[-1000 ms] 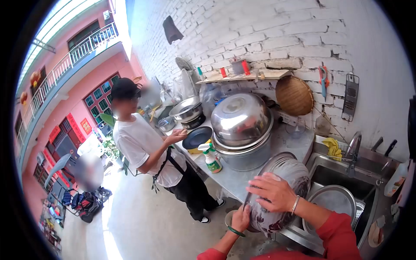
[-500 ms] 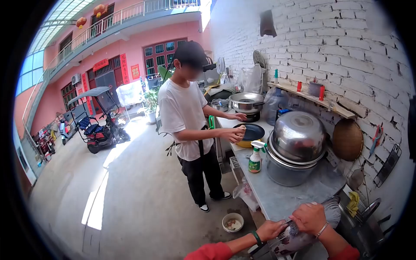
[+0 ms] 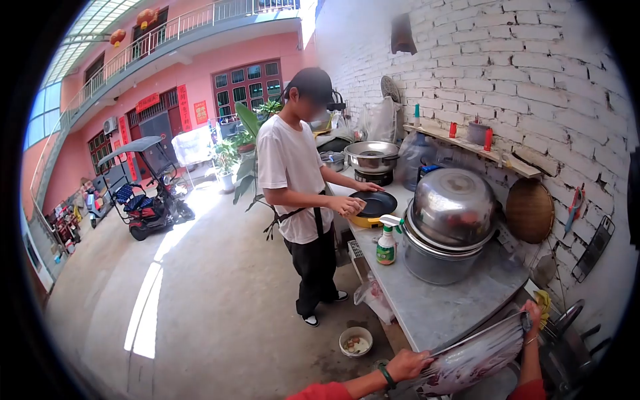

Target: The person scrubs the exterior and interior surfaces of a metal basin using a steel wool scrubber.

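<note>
A clear plastic bag (image 3: 477,357) with dark reddish patches is stretched between my two hands, beside the near end of the table. My left hand (image 3: 408,365), with a green bangle on the wrist, is closed on the bag's left end. At the upper right, my right hand (image 3: 531,317) grips the other end of its gathered edge. Whether the reddish patches are print or contents, I cannot tell. Below the bag, a metal basin (image 3: 497,387) shows partly.
A large steel pot (image 3: 440,257) topped by an upturned basin (image 3: 457,207) stands on the table (image 3: 427,313), near a spray bottle (image 3: 387,243). Another person (image 3: 293,180) works over a black pan (image 3: 375,203). A bowl (image 3: 356,341) sits on the floor.
My hands were close together on the bag's edge; now my right hand has moved up and right, pulling the bag wide. The other person's hands have shifted slightly over the pan.
</note>
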`<state>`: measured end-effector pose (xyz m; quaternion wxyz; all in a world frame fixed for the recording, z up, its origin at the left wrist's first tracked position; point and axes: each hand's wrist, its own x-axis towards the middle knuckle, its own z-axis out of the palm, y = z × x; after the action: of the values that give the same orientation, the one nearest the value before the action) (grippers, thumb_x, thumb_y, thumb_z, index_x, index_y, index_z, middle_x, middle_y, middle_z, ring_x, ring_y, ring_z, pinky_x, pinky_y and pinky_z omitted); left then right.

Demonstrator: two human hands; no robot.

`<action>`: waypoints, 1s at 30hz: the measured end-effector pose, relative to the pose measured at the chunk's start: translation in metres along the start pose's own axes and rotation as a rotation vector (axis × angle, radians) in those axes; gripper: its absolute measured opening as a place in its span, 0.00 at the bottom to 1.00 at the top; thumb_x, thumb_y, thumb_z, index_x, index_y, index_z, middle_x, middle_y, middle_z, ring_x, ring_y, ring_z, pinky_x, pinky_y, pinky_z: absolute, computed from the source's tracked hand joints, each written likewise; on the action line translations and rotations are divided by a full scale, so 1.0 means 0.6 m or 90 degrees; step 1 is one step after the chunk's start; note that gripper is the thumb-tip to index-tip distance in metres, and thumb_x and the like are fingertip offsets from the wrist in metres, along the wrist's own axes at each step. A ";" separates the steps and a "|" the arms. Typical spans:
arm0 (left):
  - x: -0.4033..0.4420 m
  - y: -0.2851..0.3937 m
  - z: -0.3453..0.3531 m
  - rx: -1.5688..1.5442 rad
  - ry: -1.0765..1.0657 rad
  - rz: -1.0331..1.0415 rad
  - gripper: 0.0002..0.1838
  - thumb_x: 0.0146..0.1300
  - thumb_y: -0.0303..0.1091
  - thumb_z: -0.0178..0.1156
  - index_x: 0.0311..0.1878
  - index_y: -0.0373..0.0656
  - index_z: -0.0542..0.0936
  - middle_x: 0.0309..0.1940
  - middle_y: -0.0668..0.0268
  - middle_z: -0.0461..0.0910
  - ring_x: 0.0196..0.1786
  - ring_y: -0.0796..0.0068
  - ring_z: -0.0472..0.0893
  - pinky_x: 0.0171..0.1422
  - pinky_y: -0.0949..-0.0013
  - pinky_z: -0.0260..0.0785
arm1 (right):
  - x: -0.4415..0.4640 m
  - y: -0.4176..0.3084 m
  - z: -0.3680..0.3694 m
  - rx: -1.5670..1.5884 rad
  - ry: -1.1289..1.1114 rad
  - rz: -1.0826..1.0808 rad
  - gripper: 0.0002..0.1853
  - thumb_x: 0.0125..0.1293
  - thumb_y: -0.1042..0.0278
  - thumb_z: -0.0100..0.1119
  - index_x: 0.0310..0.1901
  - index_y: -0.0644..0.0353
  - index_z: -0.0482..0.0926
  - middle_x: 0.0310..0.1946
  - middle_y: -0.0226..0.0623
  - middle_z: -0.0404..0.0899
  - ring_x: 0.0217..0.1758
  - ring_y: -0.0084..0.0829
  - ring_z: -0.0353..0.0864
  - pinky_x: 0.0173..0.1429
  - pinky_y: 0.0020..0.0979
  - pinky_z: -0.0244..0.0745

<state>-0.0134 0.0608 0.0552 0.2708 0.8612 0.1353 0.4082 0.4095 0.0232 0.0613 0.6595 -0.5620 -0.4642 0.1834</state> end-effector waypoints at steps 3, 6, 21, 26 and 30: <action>-0.013 -0.003 0.009 -0.037 0.051 0.070 0.05 0.60 0.29 0.59 0.36 0.41 0.73 0.18 0.54 0.73 0.22 0.51 0.75 0.25 0.55 0.67 | -0.002 0.152 -0.059 0.135 0.077 0.017 0.21 0.67 0.54 0.52 0.24 0.62 0.76 0.17 0.27 0.71 0.23 0.18 0.69 0.31 0.22 0.61; -0.059 -0.074 0.060 -0.115 0.030 0.071 0.10 0.62 0.33 0.57 0.44 0.41 0.73 0.21 0.51 0.75 0.26 0.48 0.77 0.29 0.53 0.68 | -0.005 0.175 -0.076 0.056 0.096 0.070 0.21 0.66 0.54 0.53 0.23 0.63 0.76 0.20 0.29 0.73 0.24 0.19 0.69 0.32 0.22 0.62; 0.087 0.070 -0.039 -0.015 -0.111 -0.181 0.13 0.68 0.40 0.49 0.44 0.39 0.71 0.24 0.45 0.75 0.31 0.42 0.77 0.36 0.51 0.68 | -0.094 -0.330 0.269 -0.517 -0.113 -0.460 0.10 0.54 0.69 0.59 0.18 0.57 0.74 0.16 0.38 0.73 0.21 0.40 0.74 0.27 0.35 0.68; 0.102 0.044 -0.030 -0.111 -0.082 -0.125 0.08 0.64 0.30 0.48 0.43 0.37 0.71 0.22 0.46 0.74 0.29 0.42 0.76 0.34 0.51 0.68 | -0.139 -0.361 0.319 -0.577 -0.166 -0.512 0.09 0.52 0.67 0.61 0.19 0.53 0.72 0.17 0.34 0.71 0.21 0.36 0.75 0.28 0.35 0.68; 0.079 0.023 -0.037 -0.094 -0.129 -0.079 0.06 0.64 0.29 0.51 0.40 0.36 0.71 0.22 0.49 0.73 0.26 0.46 0.75 0.31 0.55 0.67 | -0.119 -0.355 0.301 -0.507 -0.185 -0.487 0.09 0.53 0.67 0.62 0.20 0.56 0.74 0.17 0.35 0.71 0.21 0.39 0.74 0.26 0.36 0.68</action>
<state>-0.0006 0.0791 0.1046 0.3707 0.8657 0.1295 0.3105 0.1665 0.0076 0.2150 0.3457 -0.5281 -0.7539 -0.1821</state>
